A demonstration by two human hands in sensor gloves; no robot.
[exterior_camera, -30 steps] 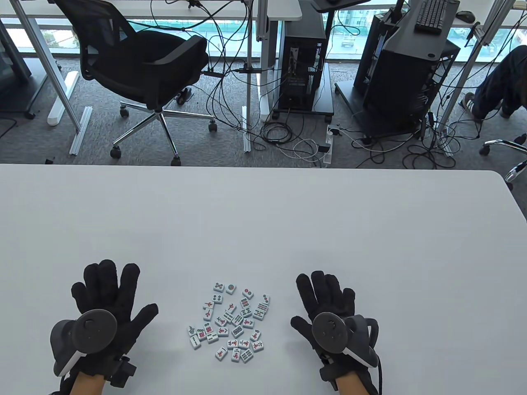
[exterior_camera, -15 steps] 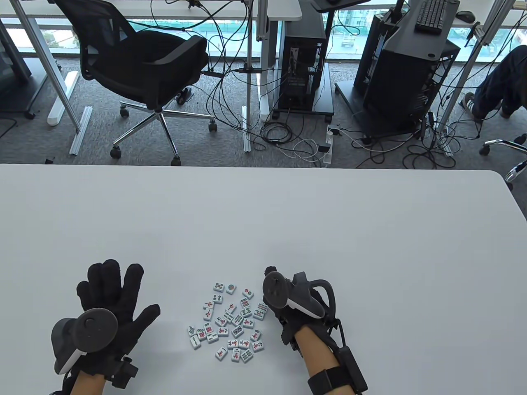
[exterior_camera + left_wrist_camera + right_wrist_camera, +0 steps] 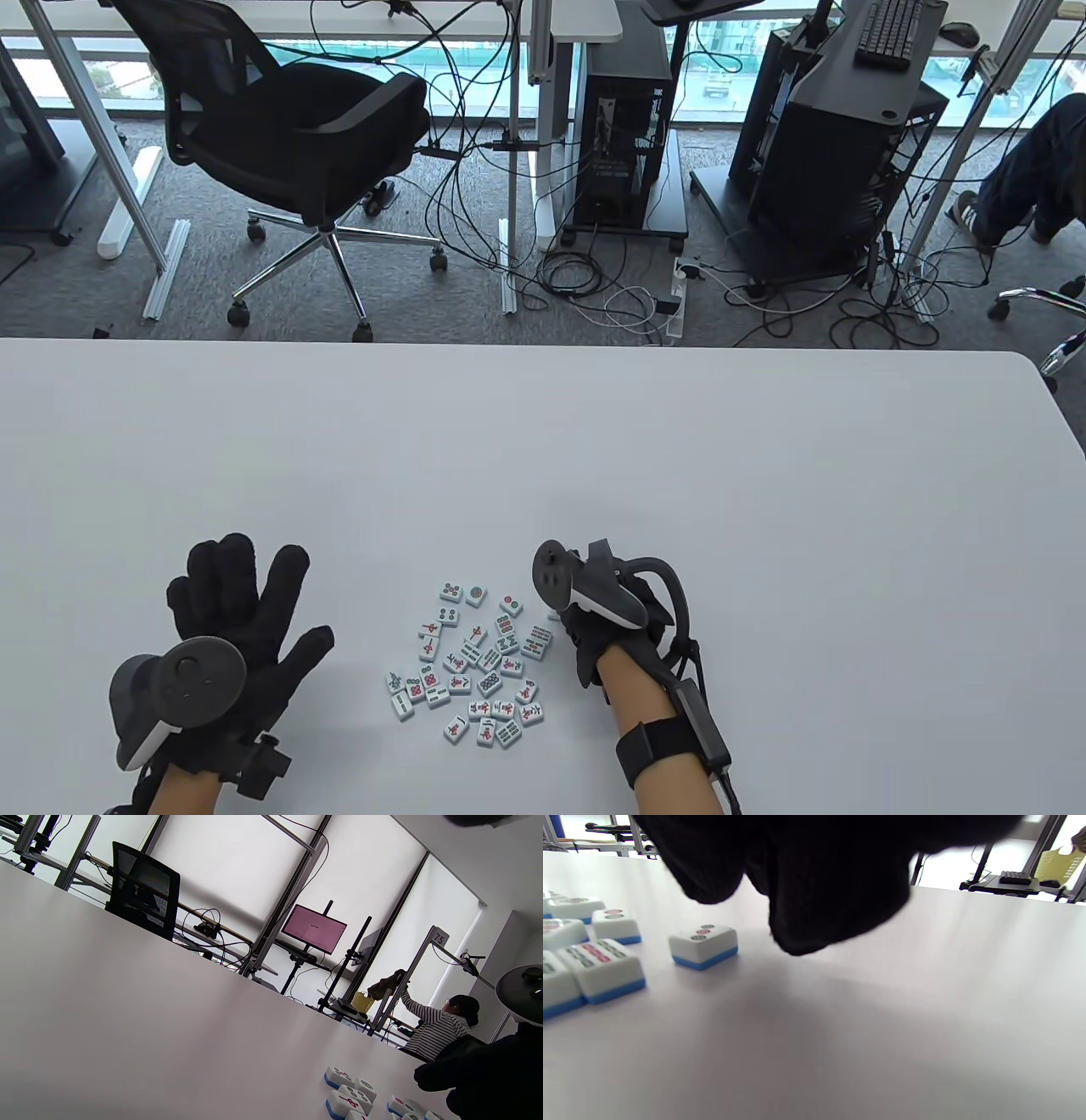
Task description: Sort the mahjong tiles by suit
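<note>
- A second ago my right hand (image 3: 607, 624) lay flat on the table (image 3: 543, 458) to the right of the tiles. It has since rolled onto its edge and slid left, so it now stands at the right side of the mahjong tiles (image 3: 475, 662), tracker uppermost.
- I read that as the start of the first pick: nothing is sorted yet, and the tiles sit face up in one loose, mixed cluster at the near middle of the table.
- My left hand (image 3: 237, 611) has barely shifted. It lies flat to the left of the cluster, fingers spread and straight, holding nothing, well apart from the nearest tile.
- In the right wrist view my gloved fingers (image 3: 831, 899) hang down over bare table and I see no tile between them. How far they are curled I cannot tell; from above the tracker hides them.
- The nearest piece is the three-dot tile (image 3: 704, 944), lying alone at the far right of the cluster. It sits just left of my fingertips, not touching them.
- Further left in that view are a two-dot tile (image 3: 616, 926) and a bamboo tile (image 3: 602, 969), close to their neighbours.
</note>
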